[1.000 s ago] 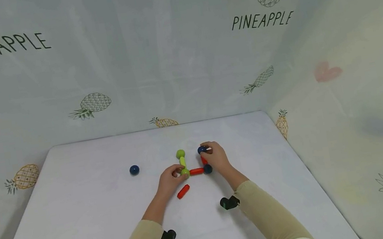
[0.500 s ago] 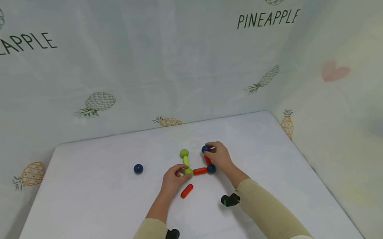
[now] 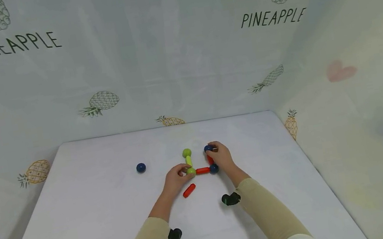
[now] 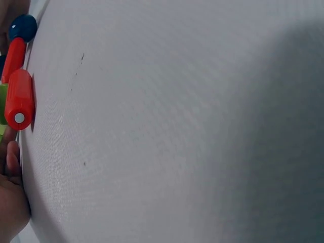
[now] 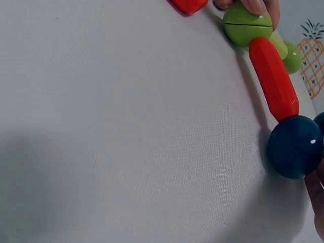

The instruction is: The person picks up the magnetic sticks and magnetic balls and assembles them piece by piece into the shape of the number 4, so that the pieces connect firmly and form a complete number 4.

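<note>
My left hand (image 3: 176, 179) pinches a green ball (image 3: 191, 172) between thumb and fingers. A yellow-green rod (image 3: 188, 161) runs from it to a farther green ball (image 3: 186, 153). To its right a red rod (image 3: 202, 170) joins a dark blue ball (image 3: 214, 168). From that ball a second red rod (image 3: 210, 159) leads away to another blue ball (image 3: 208, 148), which my right hand (image 3: 221, 156) pinches. Together the pieces make a U that opens toward the back. In the right wrist view the nearer blue ball (image 5: 294, 147) touches the rod's end.
A loose red rod (image 3: 189, 190) lies just in front of the left hand; its end shows a round silvery disc in the left wrist view. A loose blue ball (image 3: 140, 167) sits at left. Behind the white table (image 3: 95, 201) hangs a pineapple-print cloth (image 3: 181, 54).
The head view has turned slightly left, so everything sits farther right in it. Both hands keep their pinch on the same balls, and the joined pieces keep their layout.
</note>
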Demonstrator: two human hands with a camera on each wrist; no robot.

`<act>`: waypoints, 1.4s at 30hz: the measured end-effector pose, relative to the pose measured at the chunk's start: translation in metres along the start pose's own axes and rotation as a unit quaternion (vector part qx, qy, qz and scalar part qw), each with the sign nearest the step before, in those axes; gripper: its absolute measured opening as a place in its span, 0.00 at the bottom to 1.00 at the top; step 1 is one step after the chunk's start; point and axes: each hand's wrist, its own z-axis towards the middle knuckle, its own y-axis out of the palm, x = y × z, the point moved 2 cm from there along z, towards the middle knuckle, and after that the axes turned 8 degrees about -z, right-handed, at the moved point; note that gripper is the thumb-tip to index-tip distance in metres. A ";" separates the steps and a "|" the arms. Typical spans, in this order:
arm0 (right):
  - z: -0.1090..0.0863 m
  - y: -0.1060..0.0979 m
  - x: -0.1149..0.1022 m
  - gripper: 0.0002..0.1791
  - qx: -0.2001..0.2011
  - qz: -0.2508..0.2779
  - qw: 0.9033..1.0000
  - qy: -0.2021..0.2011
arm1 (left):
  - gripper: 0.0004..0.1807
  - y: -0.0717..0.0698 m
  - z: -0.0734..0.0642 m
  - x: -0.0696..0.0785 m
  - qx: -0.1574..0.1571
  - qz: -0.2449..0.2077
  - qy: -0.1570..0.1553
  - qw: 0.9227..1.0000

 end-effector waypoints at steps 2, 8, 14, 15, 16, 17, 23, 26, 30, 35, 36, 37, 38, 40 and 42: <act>0.001 0.001 0.001 0.20 0.000 -0.001 1.000 -0.002 | 0.15 0.000 0.000 0.001 0.000 0.001 -0.002 1.000; 0.003 0.000 0.001 0.21 -0.008 0.003 1.000 0.000 | 0.15 0.001 0.000 0.000 0.003 -0.005 -0.005 1.000; 0.004 -0.001 0.000 0.22 -0.012 0.012 1.000 0.005 | 0.15 0.001 0.000 -0.001 0.001 -0.004 -0.001 1.000; 0.004 -0.002 -0.001 0.22 -0.011 0.012 1.000 0.006 | 0.15 0.001 0.000 -0.001 0.000 -0.004 -0.001 1.000; 0.004 -0.002 -0.001 0.22 -0.012 0.013 1.000 0.006 | 0.15 0.001 0.000 -0.001 0.000 -0.005 -0.002 1.000; 0.004 -0.002 -0.001 0.22 -0.012 0.015 1.000 0.006 | 0.15 0.001 0.000 0.000 0.000 -0.005 -0.004 1.000; 0.005 -0.003 -0.002 0.22 -0.016 0.020 1.000 0.012 | 0.15 0.001 0.000 0.000 0.001 -0.004 -0.004 1.000; 0.005 -0.003 -0.002 0.21 -0.018 0.022 0.999 0.017 | 0.15 0.001 0.000 0.000 0.001 0.000 -0.001 1.000; 0.005 -0.004 -0.002 0.21 -0.020 0.027 0.999 0.022 | 0.15 0.001 0.000 0.001 0.001 0.001 -0.001 1.000; 0.004 -0.005 -0.002 0.22 -0.019 0.025 0.999 0.022 | 0.14 0.001 0.000 0.001 0.002 0.001 0.000 1.000; 0.004 -0.005 -0.003 0.22 -0.019 0.024 0.999 0.022 | 0.14 0.001 0.000 0.001 0.002 0.001 0.001 1.000; 0.004 -0.005 -0.003 0.22 -0.018 0.023 0.999 0.021 | 0.14 0.001 0.000 0.001 0.002 0.001 0.001 1.000; 0.004 -0.005 -0.003 0.22 -0.018 0.022 0.999 0.021 | 0.14 0.001 0.000 0.001 0.002 0.001 0.003 1.000; 0.004 -0.004 -0.003 0.22 -0.017 0.020 0.999 0.020 | 0.14 0.001 0.000 0.000 0.002 0.000 0.004 1.000; 0.004 -0.004 -0.003 0.22 -0.015 0.018 1.000 0.019 | 0.14 0.002 0.000 0.000 0.001 -0.001 0.005 1.000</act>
